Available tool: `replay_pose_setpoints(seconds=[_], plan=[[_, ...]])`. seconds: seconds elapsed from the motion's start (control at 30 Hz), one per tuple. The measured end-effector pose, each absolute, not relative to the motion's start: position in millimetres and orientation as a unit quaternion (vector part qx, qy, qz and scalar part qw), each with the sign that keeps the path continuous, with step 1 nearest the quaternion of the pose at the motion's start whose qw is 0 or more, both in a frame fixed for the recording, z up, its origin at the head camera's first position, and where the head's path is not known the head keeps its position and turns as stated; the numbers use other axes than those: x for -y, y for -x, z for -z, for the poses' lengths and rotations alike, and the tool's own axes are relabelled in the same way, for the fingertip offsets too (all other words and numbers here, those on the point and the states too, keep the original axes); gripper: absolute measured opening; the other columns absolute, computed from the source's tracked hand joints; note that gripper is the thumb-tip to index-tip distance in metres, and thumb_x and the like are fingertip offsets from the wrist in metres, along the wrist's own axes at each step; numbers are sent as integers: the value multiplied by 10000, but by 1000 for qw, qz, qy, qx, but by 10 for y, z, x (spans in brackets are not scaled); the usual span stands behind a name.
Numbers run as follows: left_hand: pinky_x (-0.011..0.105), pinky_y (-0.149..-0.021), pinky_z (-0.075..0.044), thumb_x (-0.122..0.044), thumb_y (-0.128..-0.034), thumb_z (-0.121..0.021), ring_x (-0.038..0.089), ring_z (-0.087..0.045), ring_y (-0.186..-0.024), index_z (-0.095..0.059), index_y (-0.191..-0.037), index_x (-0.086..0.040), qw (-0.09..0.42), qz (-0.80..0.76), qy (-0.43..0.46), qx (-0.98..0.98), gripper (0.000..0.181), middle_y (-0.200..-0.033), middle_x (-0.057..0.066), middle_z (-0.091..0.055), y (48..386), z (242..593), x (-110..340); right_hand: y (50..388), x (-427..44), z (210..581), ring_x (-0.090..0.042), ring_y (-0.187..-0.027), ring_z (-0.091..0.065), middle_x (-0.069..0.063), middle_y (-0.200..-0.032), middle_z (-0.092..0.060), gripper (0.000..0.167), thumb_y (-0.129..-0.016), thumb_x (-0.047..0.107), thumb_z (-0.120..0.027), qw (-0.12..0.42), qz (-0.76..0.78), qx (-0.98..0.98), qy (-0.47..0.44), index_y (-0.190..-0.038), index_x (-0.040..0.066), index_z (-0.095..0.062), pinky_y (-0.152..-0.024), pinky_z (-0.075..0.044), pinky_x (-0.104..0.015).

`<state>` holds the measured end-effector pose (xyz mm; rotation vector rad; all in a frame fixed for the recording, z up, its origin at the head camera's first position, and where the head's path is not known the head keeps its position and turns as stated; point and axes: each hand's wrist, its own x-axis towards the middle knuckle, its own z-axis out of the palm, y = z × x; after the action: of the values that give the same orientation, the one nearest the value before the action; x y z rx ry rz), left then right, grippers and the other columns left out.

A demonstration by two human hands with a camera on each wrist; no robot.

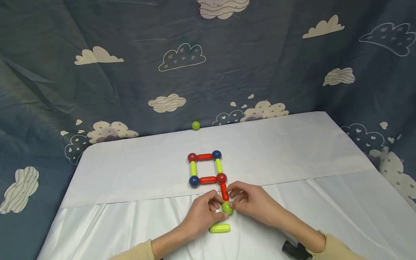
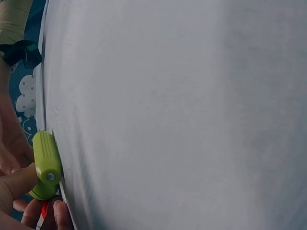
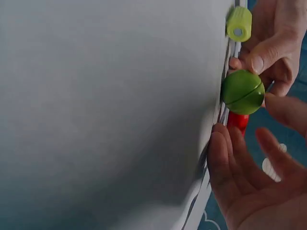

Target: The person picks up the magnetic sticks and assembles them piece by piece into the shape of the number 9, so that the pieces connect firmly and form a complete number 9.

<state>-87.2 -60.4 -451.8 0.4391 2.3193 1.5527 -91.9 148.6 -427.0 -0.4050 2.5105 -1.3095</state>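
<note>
A magnetic rod-and-ball square lies on the white cloth, with red rods (image 1: pixel 208 180), yellow-green rods (image 1: pixel 193 168), red balls (image 1: pixel 221 178) and blue balls (image 1: pixel 194 181) at its corners. From its near right corner a red rod (image 1: pixel 224 191) extends toward me, ending at a green ball (image 1: pixel 227 207). My left hand (image 1: pixel 204 213) holds this ball, thumb on its near side and curled fingers by the rod. With its thumb on the ball, my right hand (image 1: pixel 253 204) has loosely bent fingers beside the rod. A loose yellow-green rod (image 1: pixel 220 228) lies nearest me, also visible in the left wrist view (image 2: pixel 47 155).
Another green ball (image 1: pixel 195 125) sits at the back edge of the white-covered table (image 1: pixel 130 166). A dark cloud-print curtain (image 1: pixel 136 83) hangs behind and beside it. A black strap (image 1: pixel 295 251) is by the right sleeve.
</note>
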Motion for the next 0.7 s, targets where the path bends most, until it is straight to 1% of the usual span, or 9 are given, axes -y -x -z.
replay_pose_setpoints(seconds=[0.1, 0.17, 0.27, 0.4, 0.5, 0.7], plan=[[222, -645, -448, -131, -760, -851, 101, -527, -706, -658, -945, -168, 154, -542, -153, -812, 270, -838, 19, -593, 861, 4528, 615, 849, -1498, 4274, -132, -888, -611, 124, -1001, -659, 340, -834, 134, -777, 153, 436, -869, 175, -1138, 248, -675, -750, -503, -289], [226, -656, -455, -137, -764, -850, 107, -533, -716, -654, -947, -168, 154, -542, -154, -812, 270, -845, 19, -596, 858, 4531, 611, 827, -1500, 4280, -141, -889, -595, 152, -978, -652, 335, -823, 154, -795, 155, 428, -872, 181, -1118, 270, -688, -746, -489, -294], [235, -692, -473, -138, -773, -841, 123, -558, -751, -649, -965, -165, 156, -536, -154, -815, 273, -869, 8, -605, 854, 4523, 616, 822, -1503, 4288, -159, -874, -582, 146, -945, -645, 306, -819, 166, -802, 157, 424, -873, 183, -1084, 274, -695, -730, -473, -295], [250, -745, -487, -166, -814, -806, 122, -582, -806, -650, -1010, -165, 159, -505, -160, -833, 251, -917, -27, -615, 820, 4459, 709, 832, -1507, 4297, -168, -869, -580, 127, -930, -642, 288, -821, 176, -802, 167, 427, -870, 181, -1068, 274, -691, -720, -467, -282], [253, -761, -489, -192, -831, -794, 101, -576, -834, -672, -1034, -154, 158, -469, -184, -849, 240, -940, -59, -615, 774, 4408, 828, 847, -1507, 4309, -159, -870, -580, 133, -926, -637, 290, -817, 198, -808, 170, 426, -870, 180, -1068, 282, -689, -721, -470, -278], [217, -735, -464, -211, -811, -820, 33, -523, -830, -726, -1068, -153, 182, -392, -253, -866, 280, -952, -150, -582, 689, 4391, 966, 872, -1516, 4333, -145, -867, -583, 141, -921, -637, 295, -811, 210, -814, 171, 420, -873, 178, -1062, 298, -689, -722, -475, -274]])
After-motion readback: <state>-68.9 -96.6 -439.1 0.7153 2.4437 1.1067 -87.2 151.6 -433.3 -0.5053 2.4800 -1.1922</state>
